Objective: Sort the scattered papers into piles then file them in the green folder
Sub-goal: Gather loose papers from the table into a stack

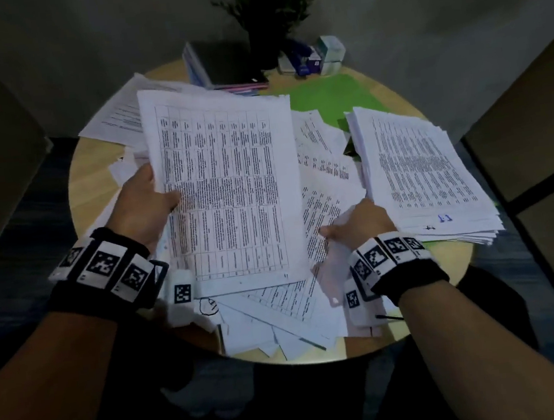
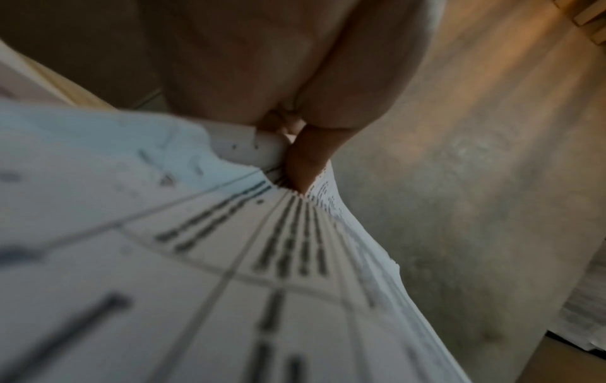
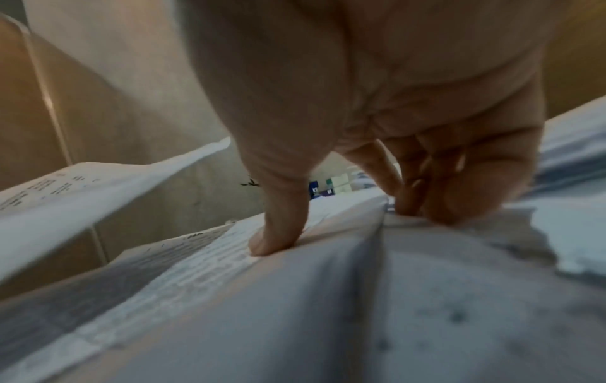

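Observation:
My left hand (image 1: 151,202) grips a thick sheaf of printed table sheets (image 1: 225,188) by its left edge, thumb on top, holding it raised above the table. In the left wrist view the thumb (image 2: 301,160) pinches the fanned sheaf (image 2: 196,259). My right hand (image 1: 355,222) pinches loose scattered papers (image 1: 323,211) at the middle right; its thumb (image 3: 279,228) presses on a sheet (image 3: 295,298) while the fingers curl under. A sorted pile (image 1: 425,173) lies on the right, over part of the green folder (image 1: 329,98).
The round wooden table (image 1: 90,174) also carries more scattered sheets (image 1: 280,315) at the near edge, a stack of dark notebooks (image 1: 222,65), a potted plant (image 1: 268,12) and small boxes (image 1: 317,56) at the back. Walls close in on both sides.

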